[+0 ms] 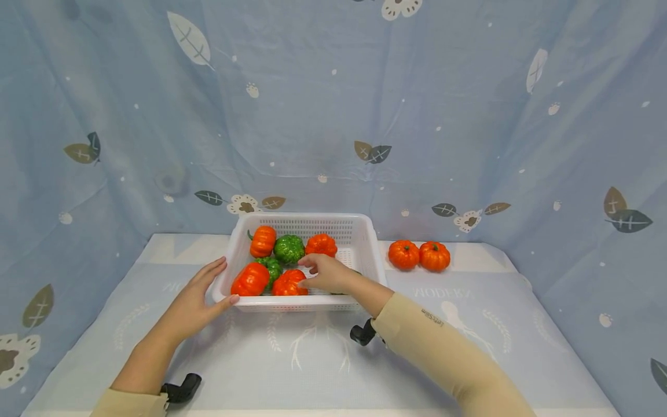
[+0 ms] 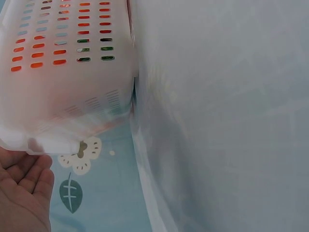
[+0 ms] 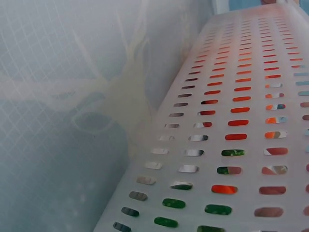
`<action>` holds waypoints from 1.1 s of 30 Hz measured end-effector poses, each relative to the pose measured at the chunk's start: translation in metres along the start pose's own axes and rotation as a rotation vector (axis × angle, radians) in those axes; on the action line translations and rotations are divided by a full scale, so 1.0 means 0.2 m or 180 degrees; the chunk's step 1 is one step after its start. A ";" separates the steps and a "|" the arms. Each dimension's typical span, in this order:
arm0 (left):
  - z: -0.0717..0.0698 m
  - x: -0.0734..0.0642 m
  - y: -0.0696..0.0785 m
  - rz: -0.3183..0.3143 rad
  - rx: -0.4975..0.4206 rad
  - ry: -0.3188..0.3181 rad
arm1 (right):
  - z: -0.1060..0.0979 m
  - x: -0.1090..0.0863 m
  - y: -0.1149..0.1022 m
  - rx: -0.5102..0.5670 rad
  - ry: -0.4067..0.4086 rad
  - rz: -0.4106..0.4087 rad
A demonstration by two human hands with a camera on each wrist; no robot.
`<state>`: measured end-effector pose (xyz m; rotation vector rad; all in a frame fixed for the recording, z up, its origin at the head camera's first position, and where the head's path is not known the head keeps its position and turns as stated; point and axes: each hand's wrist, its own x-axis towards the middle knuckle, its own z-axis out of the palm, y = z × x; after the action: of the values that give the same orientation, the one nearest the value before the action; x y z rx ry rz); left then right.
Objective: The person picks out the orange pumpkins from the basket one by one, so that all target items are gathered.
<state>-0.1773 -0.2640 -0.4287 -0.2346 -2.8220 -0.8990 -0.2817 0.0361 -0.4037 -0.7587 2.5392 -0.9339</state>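
A white perforated plastic basket (image 1: 302, 302) stands on the table and holds several small pumpkins. My left hand (image 1: 195, 301) rests against its left front corner, thumb at the front rim and fingers along the side; the left wrist view shows these loosely extended fingers (image 2: 30, 176) by the rim. My right hand (image 1: 328, 273) reaches into the basket, thumb and fingers apart, beside an orange pumpkin (image 1: 288, 284) near the front. Around it lie another orange pumpkin (image 1: 321, 244), a green pumpkin (image 1: 289, 249) and a red-orange pumpkin (image 1: 251, 280). Something green is mostly hidden beneath my right hand.
Two orange pumpkins, a left one (image 1: 403, 255) and a right one (image 1: 435, 256), sit side by side on the table, right of the basket. A patterned blue cloth (image 1: 312, 104) hangs behind the table (image 1: 260, 370). Black wrist mounts (image 1: 182, 389) project from both forearms.
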 end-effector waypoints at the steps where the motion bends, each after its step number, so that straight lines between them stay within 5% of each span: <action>1: 0.00 0.00 0.00 -0.0006 0.0005 -0.0001 | 0.00 0.01 0.00 0.0014 -0.0042 0.0032; 19: 0.01 0.00 -0.01 0.0028 -0.0028 0.0015 | 0.00 0.08 0.02 0.0439 -0.0400 0.0211; 33: 0.01 0.01 -0.01 0.0024 -0.0030 0.0011 | -0.02 0.06 0.03 0.0284 -0.0094 0.0021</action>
<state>-0.1791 -0.2646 -0.4306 -0.2445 -2.8124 -0.9103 -0.2965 0.0350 -0.4060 -0.7318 2.4552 -1.0188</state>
